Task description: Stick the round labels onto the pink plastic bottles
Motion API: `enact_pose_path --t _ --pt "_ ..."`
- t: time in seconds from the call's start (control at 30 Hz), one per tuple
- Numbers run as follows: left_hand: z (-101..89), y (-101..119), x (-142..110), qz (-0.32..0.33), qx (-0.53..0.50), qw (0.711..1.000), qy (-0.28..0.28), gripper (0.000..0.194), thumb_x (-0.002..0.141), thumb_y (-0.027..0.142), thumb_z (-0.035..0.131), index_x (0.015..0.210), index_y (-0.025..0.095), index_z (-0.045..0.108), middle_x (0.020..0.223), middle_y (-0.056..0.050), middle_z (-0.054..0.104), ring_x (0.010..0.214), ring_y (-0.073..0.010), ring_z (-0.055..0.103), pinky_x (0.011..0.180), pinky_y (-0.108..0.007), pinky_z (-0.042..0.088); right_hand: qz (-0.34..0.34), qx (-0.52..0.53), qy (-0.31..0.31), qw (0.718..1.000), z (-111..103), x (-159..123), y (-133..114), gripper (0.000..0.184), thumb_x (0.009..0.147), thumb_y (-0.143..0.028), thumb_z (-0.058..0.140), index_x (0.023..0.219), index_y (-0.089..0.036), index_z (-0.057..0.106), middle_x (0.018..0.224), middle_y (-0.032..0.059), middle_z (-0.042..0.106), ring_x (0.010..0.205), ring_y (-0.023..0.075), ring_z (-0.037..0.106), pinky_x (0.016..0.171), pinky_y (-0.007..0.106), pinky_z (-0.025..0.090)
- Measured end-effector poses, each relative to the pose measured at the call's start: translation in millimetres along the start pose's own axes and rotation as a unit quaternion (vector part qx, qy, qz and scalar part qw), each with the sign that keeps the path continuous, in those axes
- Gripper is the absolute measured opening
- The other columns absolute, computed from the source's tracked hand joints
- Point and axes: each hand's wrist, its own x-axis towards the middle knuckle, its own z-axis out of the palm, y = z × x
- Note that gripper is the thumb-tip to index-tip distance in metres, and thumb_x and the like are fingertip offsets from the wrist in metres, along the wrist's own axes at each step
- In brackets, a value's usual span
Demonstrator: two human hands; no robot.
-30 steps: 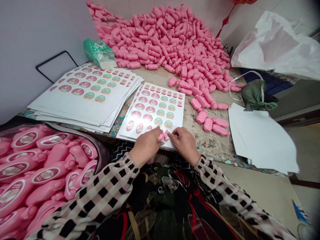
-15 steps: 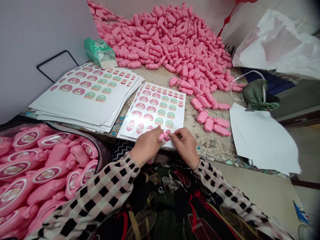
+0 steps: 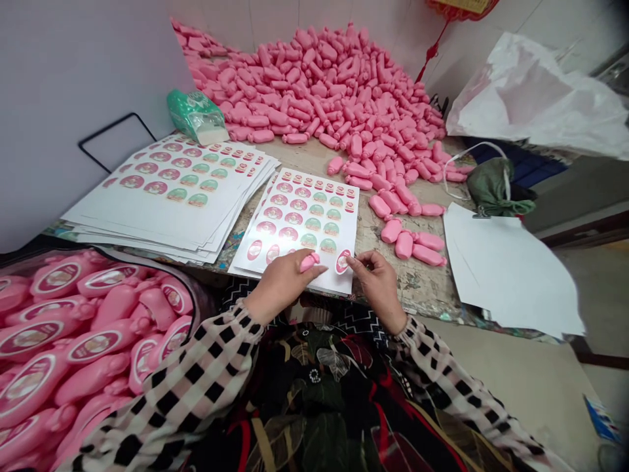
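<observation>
My left hand [image 3: 281, 283] is closed around a small pink plastic bottle [image 3: 309, 262], whose end shows between thumb and fingers above the sticker sheet. Between thumb and forefinger, my right hand [image 3: 377, 286] pinches an oval pink-and-white sticker [image 3: 343, 261], lifted off the sheet at its lower right. The sticker sheet [image 3: 314, 283] lies in front of me at the table's edge, with rows of pink and green stickers and a few ovals along the bottom, partly hidden by my left hand. Sticker and bottle are apart.
A large heap of pink bottles [image 3: 324, 85] covers the table's back, with several strays [image 3: 403, 244] nearer. At left lie a stack of sticker sheets [image 3: 147, 216] and a green packet [image 3: 196, 117]. Labelled bottles fill a bag [image 3: 195, 298] below. White papers [image 3: 506, 262] lie right.
The oval sticker has come off the sheet in my right hand, which has moved right. My left hand has moved slightly left with the bottle. The camera view has shifted a little.
</observation>
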Motion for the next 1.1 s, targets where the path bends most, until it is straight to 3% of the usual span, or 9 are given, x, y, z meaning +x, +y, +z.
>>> enact_pose_path --t 0.1,0.2,0.27,0.37,0.7,1.1 --pt "-6.3 9.7 -2.2 -0.066 -0.237 0.969 0.018 0.046 0.080 0.058 0.046 0.101 0.020 0.058 0.086 -0.005 0.064 0.066 -0.0139 0.056 0.058 -0.025 0.043 -0.003 0.028 -0.015 0.999 -3.3 -5.1 -13.0 0.026 0.072 -0.044 0.064 0.071 -0.018 0.059 0.065 -0.0022 0.056 0.060 0.0114 0.047 0.057 0.024 0.036" --pt "-7.9 19.5 -3.0 -0.134 -0.485 0.864 -0.038 0.051 0.082 0.061 0.041 0.106 0.018 0.055 0.083 -0.006 0.062 0.053 -0.0091 0.052 0.048 -0.021 0.042 -0.015 0.074 -0.044 0.996 -3.2 -12.1 -32.7 0.024 0.073 -0.041 0.064 0.073 -0.018 0.059 0.067 -0.0016 0.056 0.060 0.0114 0.046 0.056 0.024 0.037" --pt "-5.5 23.8 -2.3 -0.159 -0.580 0.797 -0.062 0.047 0.082 0.059 0.043 0.102 0.018 0.056 0.082 -0.005 0.060 0.055 -0.0085 0.053 0.046 -0.020 0.042 -0.028 0.102 -0.064 0.992 -1.0 -16.5 -44.9 0.022 0.075 -0.040 0.063 0.074 -0.019 0.058 0.068 -0.0015 0.057 0.060 0.0113 0.047 0.056 0.024 0.038" --pt "0.1 27.9 -1.5 -0.170 -0.642 0.744 -0.071 0.040 0.083 0.055 0.045 0.098 0.020 0.057 0.083 -0.002 0.058 0.058 -0.0085 0.054 0.045 -0.020 0.043 -0.047 0.111 -0.086 0.989 3.4 -20.6 -56.1 0.019 0.075 -0.037 0.063 0.073 -0.019 0.058 0.069 -0.0014 0.057 0.062 0.0114 0.048 0.059 0.024 0.039" --pt "7.0 30.1 -1.3 -0.160 -0.635 0.746 -0.120 0.045 0.082 0.058 0.044 0.100 0.019 0.057 0.070 0.000 0.055 0.049 -0.0075 0.051 0.046 -0.021 0.044 -0.050 0.127 -0.107 0.985 7.3 -22.4 -56.8 0.019 0.075 -0.037 0.063 0.073 -0.019 0.058 0.068 -0.0011 0.060 0.062 0.0121 0.052 0.062 0.026 0.043" --pt "11.5 28.1 -0.4 -0.164 -0.612 0.766 -0.105 0.052 0.081 0.061 0.043 0.105 0.017 0.056 0.068 -0.001 0.056 0.051 -0.0090 0.053 0.047 -0.021 0.043 -0.049 0.127 -0.102 0.985 8.8 -22.7 -55.1 0.020 0.076 -0.038 0.063 0.072 -0.019 0.058 0.065 -0.0023 0.059 0.058 0.0114 0.054 0.058 0.025 0.044"
